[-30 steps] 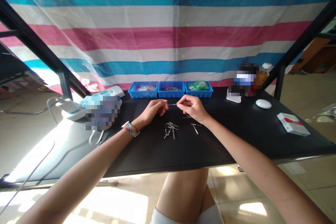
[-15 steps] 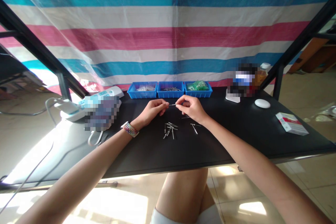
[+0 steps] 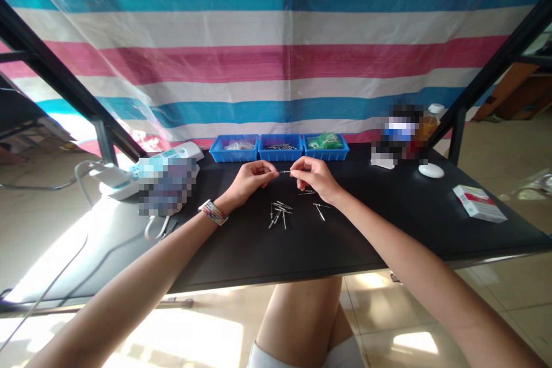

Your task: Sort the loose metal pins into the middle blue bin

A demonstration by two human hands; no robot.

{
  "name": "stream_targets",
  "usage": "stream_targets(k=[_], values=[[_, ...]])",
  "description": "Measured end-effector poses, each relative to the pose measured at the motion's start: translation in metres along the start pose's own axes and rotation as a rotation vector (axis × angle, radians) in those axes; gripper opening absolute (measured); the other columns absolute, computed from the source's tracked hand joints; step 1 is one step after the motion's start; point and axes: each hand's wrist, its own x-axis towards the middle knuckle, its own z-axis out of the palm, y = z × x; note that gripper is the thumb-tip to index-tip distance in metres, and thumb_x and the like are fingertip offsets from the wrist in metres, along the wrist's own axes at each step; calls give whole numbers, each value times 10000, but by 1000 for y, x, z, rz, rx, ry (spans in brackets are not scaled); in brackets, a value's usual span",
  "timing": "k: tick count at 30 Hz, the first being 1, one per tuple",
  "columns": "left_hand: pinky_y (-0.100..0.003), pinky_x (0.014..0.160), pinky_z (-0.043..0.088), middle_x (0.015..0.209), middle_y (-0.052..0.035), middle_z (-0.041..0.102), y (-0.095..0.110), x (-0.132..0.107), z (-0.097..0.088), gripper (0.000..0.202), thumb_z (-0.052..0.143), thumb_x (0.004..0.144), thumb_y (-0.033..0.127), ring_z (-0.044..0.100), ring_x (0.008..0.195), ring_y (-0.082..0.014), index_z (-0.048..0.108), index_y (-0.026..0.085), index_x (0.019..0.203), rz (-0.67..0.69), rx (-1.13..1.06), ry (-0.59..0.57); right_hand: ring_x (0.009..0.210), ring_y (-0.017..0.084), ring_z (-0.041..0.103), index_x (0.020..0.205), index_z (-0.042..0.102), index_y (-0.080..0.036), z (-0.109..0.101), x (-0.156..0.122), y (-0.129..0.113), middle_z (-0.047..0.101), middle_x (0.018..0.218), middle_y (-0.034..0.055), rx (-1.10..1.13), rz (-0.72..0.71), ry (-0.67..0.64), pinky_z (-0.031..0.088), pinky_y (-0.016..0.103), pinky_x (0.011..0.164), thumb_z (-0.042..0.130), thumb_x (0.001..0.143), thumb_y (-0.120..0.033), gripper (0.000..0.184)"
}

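Observation:
My left hand (image 3: pixel 254 177) and my right hand (image 3: pixel 311 177) meet above the middle of the black table (image 3: pixel 388 224). Both are closed in a pinch. Between their fingertips runs a thin metal pin (image 3: pixel 284 172), held level, one end in each hand. Just in front of the hands, several more metal pins (image 3: pixel 280 213) lie scattered on the table. A beaded band (image 3: pixel 210 211) circles my left wrist.
Three blue bins (image 3: pixel 279 146) stand in a row at the back edge. A white power strip (image 3: pixel 129 175) and cables lie at the left. A white mouse (image 3: pixel 431 170) and a red-and-white box (image 3: pixel 479 203) sit at the right. Black frame posts rise on both sides.
Both hands have stayed pinched on the pin. The left fingertips have edged slightly closer to the right hand.

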Motion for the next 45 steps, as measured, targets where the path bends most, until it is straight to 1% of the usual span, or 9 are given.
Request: stream_targets(k=[11, 16, 20, 26, 29, 32, 36, 40, 45], values=[[-210, 525, 340, 713, 9, 625, -7, 1, -3, 351, 925, 717, 401, 490, 561, -74, 709, 145, 823, 5, -2, -18, 480, 100, 584, 787, 682, -182, 2, 0, 2, 637, 663, -39, 71, 14, 9, 493, 223, 432, 904, 657, -413, 346], [-204, 510, 332, 670, 41, 582, -4, -1, -2, 377, 928, 711, 377, 480, 530, -71, 634, 164, 815, 18, -30, -17, 494, 116, 601, 759, 669, -179, 2, 2, 6, 633, 641, -32, 30, -27, 23, 520, 240, 453, 867, 673, -342, 271], [-198, 522, 321, 614, 61, 527, -3, -2, -1, 415, 915, 724, 363, 466, 523, -69, 545, 179, 750, 37, -56, -25, 510, 124, 622, 733, 639, -190, -1, 11, 6, 630, 648, -31, -44, -133, 132, 532, 245, 475, 788, 698, -267, 172], [-200, 529, 310, 604, 67, 512, -2, -4, 0, 408, 909, 723, 355, 461, 522, -70, 542, 180, 749, 33, -44, -63, 525, 148, 634, 753, 607, -214, -1, 37, -6, 612, 626, -38, -136, -281, 291, 514, 256, 484, 709, 719, -240, 110], [-204, 527, 308, 604, 69, 508, -1, -4, 0, 401, 899, 737, 359, 454, 520, -68, 540, 182, 751, 39, -40, -64, 507, 150, 615, 774, 612, -220, 2, 58, -10, 629, 629, -30, -272, -316, 389, 470, 256, 474, 668, 747, -234, 64], [-206, 523, 307, 602, 71, 502, -2, -3, -1, 396, 894, 741, 354, 453, 516, -68, 537, 184, 750, 45, -39, -61, 585, 168, 650, 794, 665, -211, 3, 81, -10, 707, 711, 10, -491, -346, 450, 517, 284, 588, 642, 790, -213, 23], [-207, 525, 310, 619, 68, 504, -3, -3, -2, 386, 892, 740, 349, 468, 522, -69, 545, 182, 758, 44, -38, -63, 819, 234, 725, 751, 742, -195, -3, 96, -10, 787, 832, 61, -765, -393, 357, 543, 348, 839, 652, 806, -166, 109], [-208, 529, 323, 627, 68, 508, -4, -3, -2, 380, 891, 740, 349, 477, 524, -70, 551, 180, 765, 38, -45, -70, 869, 233, 730, 784, 771, -188, -21, 81, -18, 796, 861, 57, -766, -349, 293, 535, 338, 844, 654, 831, -194, 126], [-210, 534, 331, 614, 69, 503, -3, -3, -1, 397, 893, 733, 368, 472, 525, -72, 544, 180, 750, 26, -35, -86, 820, 207, 712, 813, 804, -182, -54, 41, -25, 784, 834, 39, -729, -86, -257, 519, 301, 773, 754, 776, -286, 121]])
